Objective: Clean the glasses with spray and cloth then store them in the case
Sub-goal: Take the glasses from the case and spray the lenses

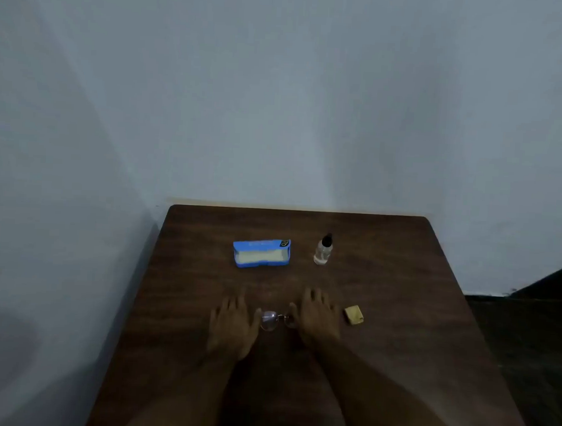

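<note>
A pair of thin-rimmed glasses lies on the dark wooden table, between my two hands. My left hand rests palm down just left of them, fingers spread. Palm down too, my right hand covers the right lens edge with its thumb side. A blue glasses case stands open farther back, showing a pale lining. To its right stands a small clear spray bottle with a black cap. A folded yellow cloth lies just right of my right hand.
The table stands against a pale wall at the back and on the left. Dark floor shows past the table's right edge.
</note>
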Available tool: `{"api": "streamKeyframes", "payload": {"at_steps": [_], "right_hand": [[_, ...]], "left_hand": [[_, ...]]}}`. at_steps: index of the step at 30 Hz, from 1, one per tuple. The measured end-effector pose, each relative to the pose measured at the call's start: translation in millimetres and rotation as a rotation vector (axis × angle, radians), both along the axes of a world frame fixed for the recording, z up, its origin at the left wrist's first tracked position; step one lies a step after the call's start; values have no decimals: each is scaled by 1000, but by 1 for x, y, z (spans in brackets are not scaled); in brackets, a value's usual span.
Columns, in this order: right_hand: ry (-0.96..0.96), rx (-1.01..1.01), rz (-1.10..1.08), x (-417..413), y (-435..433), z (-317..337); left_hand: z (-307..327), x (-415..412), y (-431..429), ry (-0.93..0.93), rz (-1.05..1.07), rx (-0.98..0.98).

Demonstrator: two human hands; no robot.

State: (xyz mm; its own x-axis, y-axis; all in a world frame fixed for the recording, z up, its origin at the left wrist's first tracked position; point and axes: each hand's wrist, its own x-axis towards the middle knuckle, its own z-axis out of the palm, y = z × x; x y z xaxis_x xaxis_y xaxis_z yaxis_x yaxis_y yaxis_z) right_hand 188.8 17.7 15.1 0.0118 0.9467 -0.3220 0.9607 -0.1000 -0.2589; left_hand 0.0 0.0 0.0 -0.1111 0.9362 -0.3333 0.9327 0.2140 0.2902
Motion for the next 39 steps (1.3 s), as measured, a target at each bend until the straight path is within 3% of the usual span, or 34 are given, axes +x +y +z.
{"api": "streamKeyframes", "payload": {"at_steps": [11,14,18,23,28,33,39], "right_hand": [[221,-129,-247,-8,11,-15],[313,-132,-340,-10,13,-17],[507,-134,-494,-7,22,-12],[611,16,-382,-2,35,11],[447,184,-73,0,40,28],[189,253,224,3,38,32],[177,346,200,2,34,36]], "left_hand": [[-17,9,12,-586,588,-80],[-17,10,15,-704,651,-49],[-10,3,24,-777,552,37],[16,-5,35,-694,330,228],[32,-8,43,-628,200,491],[44,-11,44,-630,131,577],[49,-6,42,-650,126,571]]}}
